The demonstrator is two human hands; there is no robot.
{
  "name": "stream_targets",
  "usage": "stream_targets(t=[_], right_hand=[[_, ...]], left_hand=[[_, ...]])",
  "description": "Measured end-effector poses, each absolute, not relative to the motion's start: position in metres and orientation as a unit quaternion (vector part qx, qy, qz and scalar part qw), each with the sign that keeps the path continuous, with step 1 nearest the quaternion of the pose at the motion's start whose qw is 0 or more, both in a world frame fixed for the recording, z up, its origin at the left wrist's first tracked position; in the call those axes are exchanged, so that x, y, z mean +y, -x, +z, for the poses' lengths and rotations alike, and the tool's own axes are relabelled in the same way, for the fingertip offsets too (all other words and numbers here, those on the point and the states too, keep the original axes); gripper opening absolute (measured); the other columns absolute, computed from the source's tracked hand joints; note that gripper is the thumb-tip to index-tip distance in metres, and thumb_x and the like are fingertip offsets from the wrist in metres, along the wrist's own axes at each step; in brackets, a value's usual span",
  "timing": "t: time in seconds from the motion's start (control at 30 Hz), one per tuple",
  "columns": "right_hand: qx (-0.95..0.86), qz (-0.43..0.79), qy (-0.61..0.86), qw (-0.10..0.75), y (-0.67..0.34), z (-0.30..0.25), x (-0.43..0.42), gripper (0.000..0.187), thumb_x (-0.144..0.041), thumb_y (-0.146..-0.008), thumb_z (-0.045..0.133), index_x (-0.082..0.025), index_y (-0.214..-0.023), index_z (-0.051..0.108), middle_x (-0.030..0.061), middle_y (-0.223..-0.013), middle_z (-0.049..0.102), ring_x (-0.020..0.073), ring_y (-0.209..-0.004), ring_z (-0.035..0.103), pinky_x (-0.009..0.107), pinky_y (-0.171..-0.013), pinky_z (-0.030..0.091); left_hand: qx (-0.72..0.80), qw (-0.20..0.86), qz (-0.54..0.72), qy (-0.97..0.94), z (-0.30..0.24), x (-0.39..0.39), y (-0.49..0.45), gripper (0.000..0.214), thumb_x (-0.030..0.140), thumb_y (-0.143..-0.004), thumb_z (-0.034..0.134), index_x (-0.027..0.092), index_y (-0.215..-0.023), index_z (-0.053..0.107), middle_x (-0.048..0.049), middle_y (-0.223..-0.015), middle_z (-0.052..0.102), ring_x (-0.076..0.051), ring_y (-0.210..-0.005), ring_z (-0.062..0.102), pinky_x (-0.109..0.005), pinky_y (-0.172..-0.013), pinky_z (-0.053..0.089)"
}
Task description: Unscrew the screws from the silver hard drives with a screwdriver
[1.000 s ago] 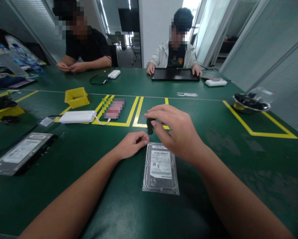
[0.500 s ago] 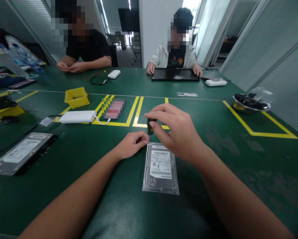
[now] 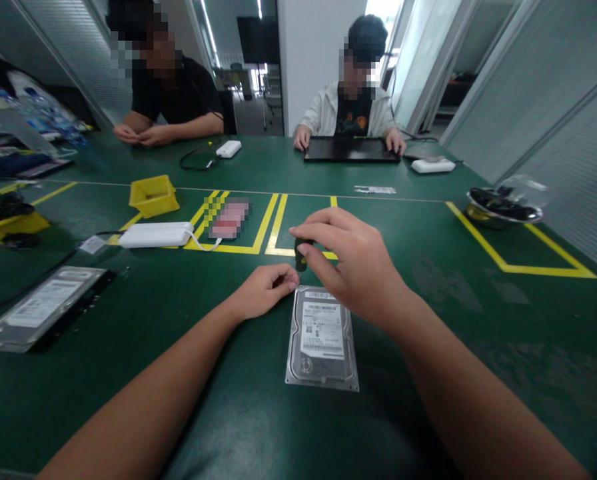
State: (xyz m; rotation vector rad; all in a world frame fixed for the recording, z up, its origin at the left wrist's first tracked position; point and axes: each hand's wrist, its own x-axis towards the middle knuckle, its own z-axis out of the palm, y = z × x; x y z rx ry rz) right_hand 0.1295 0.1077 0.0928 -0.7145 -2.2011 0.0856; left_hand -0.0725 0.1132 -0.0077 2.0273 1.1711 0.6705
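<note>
A silver hard drive [image 3: 323, 340] with a white label lies flat on the green table in front of me. My right hand [image 3: 351, 263] grips a short dark screwdriver [image 3: 302, 255] by its handle, thumb and fingers around it. The screwdriver stands nearly upright, its shaft pointing down at the drive's far left corner. My left hand [image 3: 266, 291] is closed in a pinch beside that corner, fingertips close to the shaft. What lies between those fingertips is too small to make out.
A second hard drive [image 3: 48, 303] lies at the left. Beyond are a white power bank [image 3: 156, 235], a yellow bin [image 3: 153, 197] and a pink phone [image 3: 230, 220]. A metal bowl [image 3: 503, 208] of dark parts stands right. Across the table, one person holds a black panel [image 3: 352, 150]; another rests both hands.
Both my hands, the screwdriver and the hard drive stay in place. Across the table, the person in black has shifted their head slightly.
</note>
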Motion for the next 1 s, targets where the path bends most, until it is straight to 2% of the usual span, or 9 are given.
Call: stream_targets(t=[0.33,0.67,0.87,1.0], right_hand=[[-0.874,0.036,0.279,0.397,-0.129,0.093,0.107,0.022,-0.013,-0.09,0.054,-0.013,-0.105,0.069,0.0097,-0.108,0.067,0.0193,-0.101,0.062,0.034,-0.09,0.049],[-0.883,0.042,0.288,0.369,-0.127,0.09,0.108,0.023,-0.013,-0.089,0.054,-0.015,-0.109,0.065,0.0073,-0.108,0.07,0.0211,-0.103,0.063,0.036,-0.091,0.048],[-0.881,0.038,0.275,0.383,-0.131,0.098,0.105,0.026,-0.014,-0.088,0.056,-0.015,-0.113,0.063,0.007,-0.109,0.068,0.0192,-0.098,0.063,0.033,-0.087,0.049],[-0.86,-0.003,0.3,0.413,-0.144,0.118,0.095,0.029,-0.018,-0.089,0.058,-0.018,-0.118,0.063,0.0067,-0.108,0.068,0.0207,-0.096,0.063,0.036,-0.085,0.05]], left_hand=[[0.45,0.34,0.256,-0.786,-0.009,0.114,0.073,0.016,0.025,-0.091,0.053,0.015,-0.095,0.066,-0.0022,-0.091,0.069,-0.019,-0.082,0.059,-0.03,-0.075,0.043],[0.453,0.344,0.257,-0.781,-0.009,0.115,0.074,0.019,0.028,-0.089,0.055,0.016,-0.098,0.066,-0.0034,-0.09,0.069,-0.022,-0.086,0.06,-0.033,-0.078,0.046],[0.446,0.351,0.268,-0.779,-0.01,0.114,0.075,0.013,0.026,-0.089,0.055,0.016,-0.089,0.063,-0.0005,-0.081,0.064,-0.017,-0.075,0.055,-0.028,-0.07,0.041],[0.448,0.356,0.266,-0.776,-0.01,0.113,0.076,0.012,0.024,-0.089,0.054,0.016,-0.085,0.062,0.0005,-0.079,0.062,-0.015,-0.072,0.054,-0.027,-0.067,0.039]])
